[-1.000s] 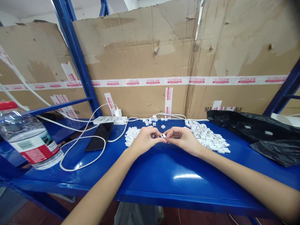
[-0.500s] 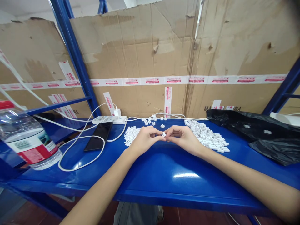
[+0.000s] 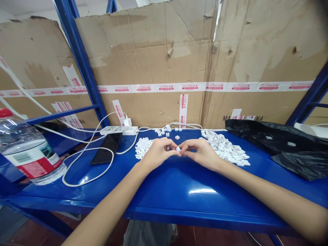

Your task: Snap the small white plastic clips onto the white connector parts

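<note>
Between the fingertips of both hands is a small white plastic piece point(image 3: 178, 149), too small to make out in detail. My left hand point(image 3: 161, 150) pinches it from the left, thumb and forefinger closed. From the right, my right hand point(image 3: 200, 150) pinches at the same piece, its fingertips touching those of the left. A heap of small white pieces point(image 3: 142, 147) lies beside my left hand. Next to my right hand spreads a larger heap of longer white pieces point(image 3: 228, 149). Several loose white pieces point(image 3: 164, 131) are scattered behind the hands.
On the blue metal shelf point(image 3: 169, 191), a black phone point(image 3: 106, 149) lies at left with a white cable looped over it. Behind it sits a power strip point(image 3: 119, 130). A large water bottle point(image 3: 30, 153) stands far left, a black plastic bag point(image 3: 269, 140) lies right. Cardboard point(image 3: 153, 61) backs the shelf.
The white piece has turned slightly between the fingertips, and the right fingers have shifted a little on it. Both hands stay in nearly the same place.
</note>
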Tool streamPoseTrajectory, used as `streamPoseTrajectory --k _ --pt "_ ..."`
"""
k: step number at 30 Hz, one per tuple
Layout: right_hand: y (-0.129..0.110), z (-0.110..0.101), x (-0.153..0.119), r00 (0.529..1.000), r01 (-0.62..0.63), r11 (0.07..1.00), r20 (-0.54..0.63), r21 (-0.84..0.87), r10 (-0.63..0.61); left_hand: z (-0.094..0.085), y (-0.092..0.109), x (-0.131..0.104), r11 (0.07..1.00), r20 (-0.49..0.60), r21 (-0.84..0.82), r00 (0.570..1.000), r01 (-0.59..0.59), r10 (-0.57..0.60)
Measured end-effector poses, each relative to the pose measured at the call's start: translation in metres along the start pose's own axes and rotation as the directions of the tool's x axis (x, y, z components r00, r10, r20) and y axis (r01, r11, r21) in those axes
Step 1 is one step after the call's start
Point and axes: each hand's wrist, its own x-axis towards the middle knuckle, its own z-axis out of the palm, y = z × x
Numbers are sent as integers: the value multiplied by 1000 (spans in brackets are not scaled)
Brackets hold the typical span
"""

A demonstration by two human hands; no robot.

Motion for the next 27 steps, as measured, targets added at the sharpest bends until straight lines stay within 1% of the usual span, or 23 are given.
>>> streamPoseTrajectory --k 7,9,12,16,21,24,27 --pt "-3 0 -1 999 18 998 30 -64 -17 0 -1 0 1000 25 19 999 -24 23" --pt "-3 0 -2 999 22 998 37 -60 -19 0 -1 0 999 30 27 999 -41 40" --pt "-1 0 -2 998 1 1000 58 -3 0 -1 -2 0 996 40 41 996 -79 78" --pt "-2 -1 -3 991 -69 991 122 117 55 -3 -2 -1 992 66 52 991 -119 116" --pt "-7 -2 -4 983 -115 967 164 226 79 -3 -1 -2 992 54 7 991 -122 122" --pt "-7 -1 -2 986 -127 960 136 248 95 -3 -2 0 995 27 -9 995 -100 100" --pt "-2 2 3 992 -128 966 43 225 121 -9 -5 4 992 -5 71 995 -104 104"
